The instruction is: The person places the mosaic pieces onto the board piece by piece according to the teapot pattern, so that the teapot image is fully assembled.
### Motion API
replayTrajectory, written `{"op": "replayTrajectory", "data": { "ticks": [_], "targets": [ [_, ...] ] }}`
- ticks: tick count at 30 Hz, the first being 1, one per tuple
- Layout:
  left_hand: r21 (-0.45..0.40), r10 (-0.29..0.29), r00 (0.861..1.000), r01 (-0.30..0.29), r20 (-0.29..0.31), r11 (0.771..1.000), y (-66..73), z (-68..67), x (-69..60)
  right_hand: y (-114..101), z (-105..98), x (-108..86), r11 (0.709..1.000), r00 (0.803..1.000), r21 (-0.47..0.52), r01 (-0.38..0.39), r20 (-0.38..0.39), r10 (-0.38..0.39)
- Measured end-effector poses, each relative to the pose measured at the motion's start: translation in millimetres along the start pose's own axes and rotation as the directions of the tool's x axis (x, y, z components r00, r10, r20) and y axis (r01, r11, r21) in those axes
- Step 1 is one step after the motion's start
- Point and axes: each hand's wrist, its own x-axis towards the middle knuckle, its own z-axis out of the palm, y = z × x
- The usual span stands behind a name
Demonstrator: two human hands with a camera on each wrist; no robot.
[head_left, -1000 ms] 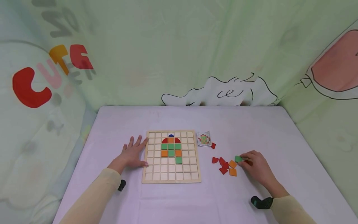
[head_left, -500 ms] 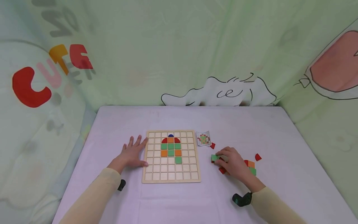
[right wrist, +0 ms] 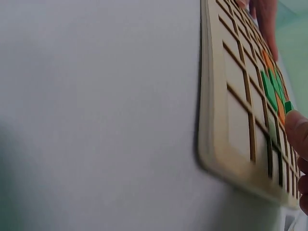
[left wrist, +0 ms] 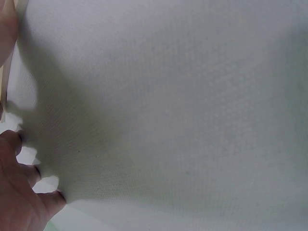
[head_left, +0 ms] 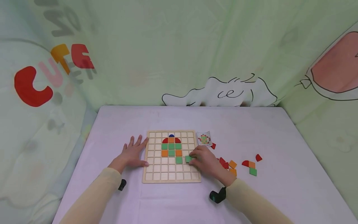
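A wooden grid board (head_left: 156,169) lies on the table. In its cells are a blue half-round piece (head_left: 171,136), red quarter-round pieces (head_left: 165,141), orange squares (head_left: 164,153) and green squares (head_left: 179,160). My left hand (head_left: 130,155) rests at the board's left edge with fingers spread, the thumb touching the frame. My right hand (head_left: 206,161) pinches another green square tile (head_left: 188,159) over the right part of the board. In the right wrist view, the fingertip of the right hand (right wrist: 299,134) is at the green tile (right wrist: 288,106). The left wrist view shows mostly cloth beside the left fingers (left wrist: 50,202).
A small pattern card (head_left: 204,138) sits right of the board, a red piece (head_left: 213,146) at its corner. Loose red pieces (head_left: 223,162) and orange squares (head_left: 232,164) lie behind the right hand. Farther right are a green square (head_left: 253,171) and a red piece (head_left: 259,157).
My right hand has carried the green tile left, from the loose pieces to over the board. Pieces it covered at the right are now visible. The left hand has stayed put.
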Motion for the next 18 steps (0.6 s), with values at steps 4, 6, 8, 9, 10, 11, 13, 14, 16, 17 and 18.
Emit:
{"op": "replayTrajectory", "data": {
  "ticks": [4, 6, 8, 9, 10, 11, 13, 14, 16, 17, 18],
  "targets": [
    [-0.001, 0.002, 1.0, -0.002, -0.004, 1.0, 0.0, 0.7, 0.6, -14, 5, 7.8, 0.999, 0.999, 0.022, 0.027, 0.018, -0.027],
    [0.0, 0.003, 1.0, -0.003, -0.005, 1.0, -0.3, 1.0, 0.8, -20, 8, 11.1, 0.999, 0.999, 0.027, 0.035, 0.027, -0.036],
    [0.001, 0.003, 1.0, -0.003, -0.004, 1.0, -0.5, 1.4, 1.3, -24, 11, 14.7, 0.999, 0.998, 0.019, 0.039, 0.038, -0.04],
    [0.003, 0.002, 1.0, -0.002, -0.004, 1.0, -0.7, 1.6, 1.5, -27, 13, 16.5, 0.999, 0.998, 0.021, 0.04, 0.044, -0.041],
    [0.005, 0.001, 1.0, -0.001, -0.003, 1.0, -1.0, 1.8, 1.7, -28, 15, 18.2, 0.999, 0.998, 0.018, 0.042, 0.05, -0.043],
    [0.007, 0.001, 1.0, -0.001, -0.002, 1.0, -1.2, 1.9, 2.0, -30, 16, 19.9, 0.999, 0.997, 0.012, 0.046, 0.055, -0.047],
    [0.008, 0.0, 1.0, 0.0, 0.0, 1.0, -1.9, 2.1, 2.5, -33, 19, 22.7, 0.998, 0.996, 0.001, 0.057, 0.067, -0.057],
    [0.008, 0.0, 1.0, 0.0, 0.001, 1.0, -2.1, 2.2, 2.6, -35, 20, 24.1, 0.998, 0.995, 0.0, 0.064, 0.072, -0.064],
    [0.005, 0.0, 1.0, 0.0, 0.001, 1.0, -2.2, 2.2, 2.4, -38, 22, 26.3, 0.997, 0.993, -0.003, 0.078, 0.087, -0.077],
    [0.003, 0.0, 1.0, 0.0, 0.001, 1.0, -2.0, 2.0, 2.1, -39, 23, 27.2, 0.997, 0.992, -0.001, 0.082, 0.094, -0.082],
    [0.0, 0.0, 1.0, 0.0, 0.001, 1.0, -1.8, 1.9, 1.8, -41, 24, 27.9, 0.996, 0.991, 0.002, 0.087, 0.101, -0.087]
  ]
}}
